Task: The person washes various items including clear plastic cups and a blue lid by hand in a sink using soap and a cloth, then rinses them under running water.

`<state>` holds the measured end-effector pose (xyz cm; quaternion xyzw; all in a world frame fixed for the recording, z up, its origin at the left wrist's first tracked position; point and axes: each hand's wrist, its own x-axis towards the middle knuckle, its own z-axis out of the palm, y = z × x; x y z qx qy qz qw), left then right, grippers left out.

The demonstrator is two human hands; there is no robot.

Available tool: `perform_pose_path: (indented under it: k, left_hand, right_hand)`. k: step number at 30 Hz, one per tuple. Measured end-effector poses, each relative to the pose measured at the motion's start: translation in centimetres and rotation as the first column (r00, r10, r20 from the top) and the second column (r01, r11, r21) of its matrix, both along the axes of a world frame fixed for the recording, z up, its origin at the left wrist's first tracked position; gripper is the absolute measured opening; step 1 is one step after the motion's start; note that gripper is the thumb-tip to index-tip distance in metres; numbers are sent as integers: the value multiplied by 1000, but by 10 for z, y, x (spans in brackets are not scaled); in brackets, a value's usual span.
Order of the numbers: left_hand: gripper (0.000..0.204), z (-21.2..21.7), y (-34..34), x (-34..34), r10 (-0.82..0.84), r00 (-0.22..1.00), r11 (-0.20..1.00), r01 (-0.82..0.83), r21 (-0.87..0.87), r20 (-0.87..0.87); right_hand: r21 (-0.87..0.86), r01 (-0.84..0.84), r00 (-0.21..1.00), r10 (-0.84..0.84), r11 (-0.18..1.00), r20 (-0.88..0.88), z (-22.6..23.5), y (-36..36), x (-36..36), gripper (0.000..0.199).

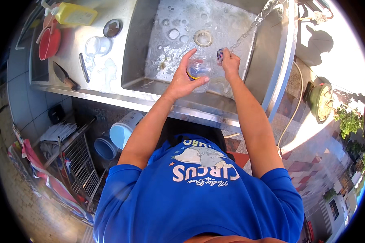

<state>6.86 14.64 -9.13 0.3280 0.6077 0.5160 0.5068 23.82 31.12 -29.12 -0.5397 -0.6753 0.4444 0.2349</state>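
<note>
Above the sink basin (257,67), my left hand (181,81) is wrapped around a clear jar (199,67) with a yellow band on its side. The jar is tilted, with its mouth toward the far side. Just right of it, my right hand (230,64) pinches a small dark purple-and-blue item (220,54), whose kind I cannot make out. The two hands are close together but apart. Beyond the right hand, a stream of water (251,30) falls into the sink, past a round drain (203,38) and patches of suds.
On the left counter lie a second clear jar (98,46), a dark round lid (112,28), a knife (64,75), a thin dark blade-like tool (84,68), a red plastic scoop (50,43) and a yellow bottle (76,14). Buckets (123,131) and a metal rack (83,162) stand below.
</note>
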Motion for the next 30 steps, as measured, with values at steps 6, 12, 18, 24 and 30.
perform_pose_path:
  k: [6,12,18,24,30]
  left_hand:
    - [91,22,-7,-1,-10,999,993,14,116,-31]
    - [88,49,-8,1,1,1000,957,6,289,-23]
    - [92,71,-13,1,12,985,889,69,452,-174]
    - [82,97,-11,-1,110,905,744,199,638,-411]
    - [64,129,-4,0,167,879,794,148,590,-446]
  right_hand:
    - [-277,-35,867,-108,960,-486,15,-4,-5,25]
    - [-274,-72,811,-104,959,-576,19,-5,0,16]
    - [-185,-164,853,45,969,-520,26,-12,6,25]
    - [15,-151,888,143,988,-437,44,-25,12,13]
    - [-280,-50,936,-53,959,-349,44,-23,25,10]
